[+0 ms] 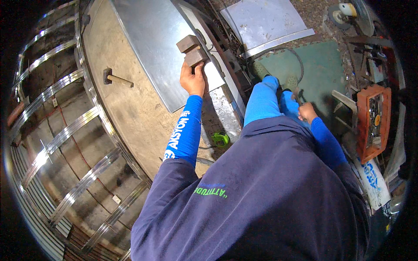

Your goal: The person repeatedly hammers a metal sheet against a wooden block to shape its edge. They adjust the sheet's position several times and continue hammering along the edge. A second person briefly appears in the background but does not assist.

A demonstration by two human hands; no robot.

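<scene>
A dull grey, smooth sheet-metal panel lies on a matt, scuffed tan worktop. Two rusty-brown, rough metal blocks sit on it. The wooden-handled hammer looks worn; curved steel strips gleam.

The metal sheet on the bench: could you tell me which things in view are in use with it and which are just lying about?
In use: metal sheet; block under left hand; small tool in right hand.
Lying about: hammer; orange toolbox; green tape measure; grinder.
</scene>
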